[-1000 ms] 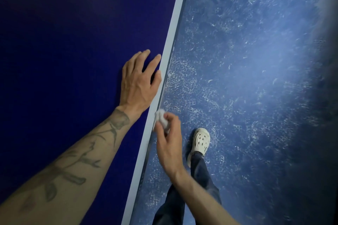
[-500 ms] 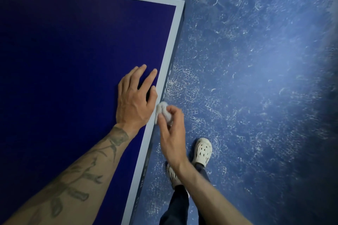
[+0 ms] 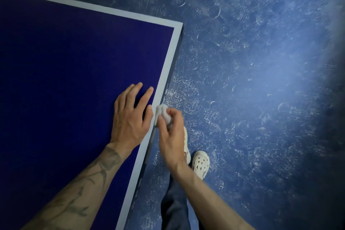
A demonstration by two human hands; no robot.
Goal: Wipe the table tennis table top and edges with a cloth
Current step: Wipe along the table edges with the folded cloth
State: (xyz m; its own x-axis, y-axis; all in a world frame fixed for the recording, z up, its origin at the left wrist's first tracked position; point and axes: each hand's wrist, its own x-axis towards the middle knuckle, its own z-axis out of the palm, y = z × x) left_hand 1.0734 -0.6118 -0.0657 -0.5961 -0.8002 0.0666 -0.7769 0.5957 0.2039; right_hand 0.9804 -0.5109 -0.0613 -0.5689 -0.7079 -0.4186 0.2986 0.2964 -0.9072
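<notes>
grip: right hand (image 3: 170,136) has thumb and fingers curled round a small balled-up white cloth (image 3: 164,115), pinching it tight. No loose tail that I can see.
contact: cloth sits against the right side edge of the table (image 3: 74,61), touching the pale border line (image 3: 164,74), partway back from the far corner (image 3: 180,25) toward me.
other hand: left hand (image 3: 130,117) lies flat on the blue top, fingers spread, holding nothing. It's just inside the border, right beside the cloth and as far back from the corner.
step: I read this as the edge wipe along the right side, with the left hand bracing.
done: can't tell. I see no streaks, wet marks or dust on the top, so I can't read wiped vs unwiped. The edge looks the same on both sides of the cloth.
left: my judgement is the run from the cloth up to the corner, then the end edge going left from the corner. Other sides are out of view.
around: scuffed blue floor (image 3: 261,80) right of the corner. White clogs (image 3: 200,162) and a dark trouser leg (image 3: 175,207) are further back from the corner than the cloth, close to the table side.
</notes>
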